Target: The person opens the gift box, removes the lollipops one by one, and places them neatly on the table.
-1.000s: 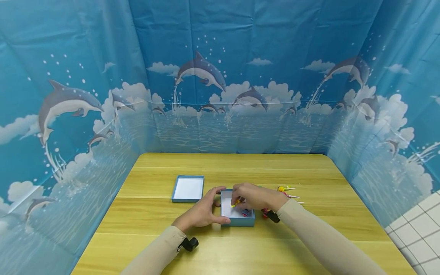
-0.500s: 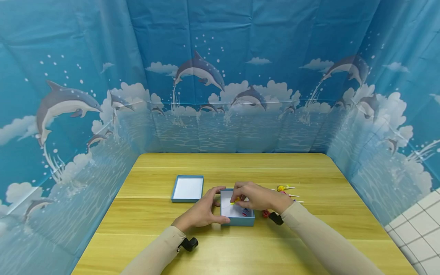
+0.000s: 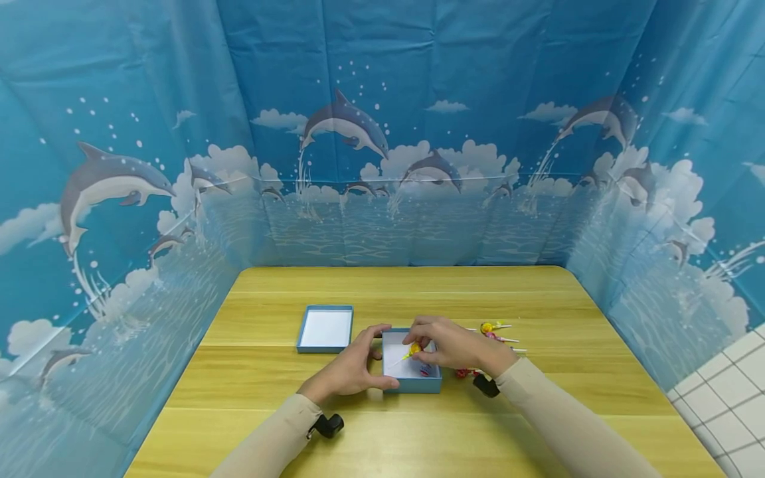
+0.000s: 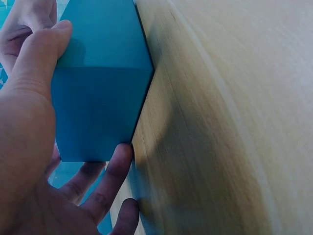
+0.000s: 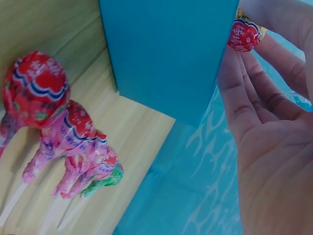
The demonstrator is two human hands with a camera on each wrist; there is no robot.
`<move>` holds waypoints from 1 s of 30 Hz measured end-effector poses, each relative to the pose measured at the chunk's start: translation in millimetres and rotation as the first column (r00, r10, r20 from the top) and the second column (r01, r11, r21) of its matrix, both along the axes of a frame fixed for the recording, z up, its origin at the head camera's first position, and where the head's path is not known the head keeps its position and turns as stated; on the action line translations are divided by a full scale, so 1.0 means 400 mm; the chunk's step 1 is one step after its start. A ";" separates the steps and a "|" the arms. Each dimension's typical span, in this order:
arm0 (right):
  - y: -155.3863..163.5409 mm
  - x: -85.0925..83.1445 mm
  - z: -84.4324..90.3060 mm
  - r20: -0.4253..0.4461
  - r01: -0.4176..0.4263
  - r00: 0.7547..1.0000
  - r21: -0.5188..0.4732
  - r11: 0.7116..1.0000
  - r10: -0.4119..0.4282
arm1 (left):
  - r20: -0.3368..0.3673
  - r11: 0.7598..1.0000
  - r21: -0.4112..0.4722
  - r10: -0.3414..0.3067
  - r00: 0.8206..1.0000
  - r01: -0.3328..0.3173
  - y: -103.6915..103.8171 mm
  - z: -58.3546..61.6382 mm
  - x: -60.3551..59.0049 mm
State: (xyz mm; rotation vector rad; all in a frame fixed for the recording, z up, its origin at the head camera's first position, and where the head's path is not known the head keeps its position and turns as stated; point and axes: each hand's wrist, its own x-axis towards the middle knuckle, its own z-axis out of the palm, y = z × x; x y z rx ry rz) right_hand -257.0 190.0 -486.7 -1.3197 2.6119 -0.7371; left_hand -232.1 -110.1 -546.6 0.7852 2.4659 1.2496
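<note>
A light-blue box point(image 3: 412, 386) with a white inside stands uncovered at the middle of the table. My left hand point(image 3: 351, 369) holds its left end, with the thumb at the near corner and fingers at the far one; in the left wrist view the thumb point(image 4: 46, 46) presses on the box wall point(image 4: 98, 112). Over the box, my right hand point(image 3: 451, 342) pinches a yellow-wrapped lollipop point(image 3: 415, 348) by its head, the stick pointing to the near left. The right wrist view shows that lollipop's red-and-yellow wrapper point(image 5: 246, 35) between the fingers. Another lollipop point(image 3: 425, 370) lies inside the box, partly hidden.
Left of the box lies its blue lid point(image 3: 325, 328), white inside facing up. Several wrapped lollipops point(image 3: 489, 327) lie on the table at the right, partly behind my right hand. Close to the box's right side is a red one point(image 3: 463, 373). A dolphin-print curtain point(image 3: 382, 226) surrounds the table.
My right hand has shifted slightly right, and more of the yellow lollipop's head and stick shows. My left hand has stayed on the box.
</note>
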 end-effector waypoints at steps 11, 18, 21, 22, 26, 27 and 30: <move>0.028 0.007 -0.003 -0.040 0.041 0.998 -0.063 0.997 -0.044 | -0.008 1.000 -0.001 0.004 1.000 -0.004 -0.001 0.006 0.003; 0.045 0.010 -0.005 -0.062 0.052 0.996 -0.076 0.996 -0.056 | -0.011 1.000 -0.005 0.002 1.000 -0.002 0.000 0.007 0.005; 0.052 0.013 -0.003 -0.071 0.054 0.996 -0.081 0.995 -0.060 | -0.010 1.000 -0.004 0.008 1.000 -0.008 0.000 0.008 0.006; 0.055 0.014 -0.003 -0.076 0.056 0.995 -0.083 0.995 -0.062 | -0.011 1.000 -0.004 0.008 1.000 -0.008 0.000 0.008 0.006; 0.066 0.019 -0.003 -0.102 0.061 0.992 -0.091 0.994 -0.070 | -0.010 1.000 -0.008 0.005 1.000 -0.005 0.000 0.008 0.008; 0.068 0.020 -0.003 -0.103 0.067 0.992 -0.091 0.994 -0.076 | -0.011 1.000 -0.010 0.004 1.000 -0.004 0.000 0.008 0.008; 0.075 0.023 -0.003 -0.102 0.086 0.990 -0.096 0.992 -0.095 | -0.011 1.000 -0.012 0.005 1.000 -0.005 0.001 0.008 0.008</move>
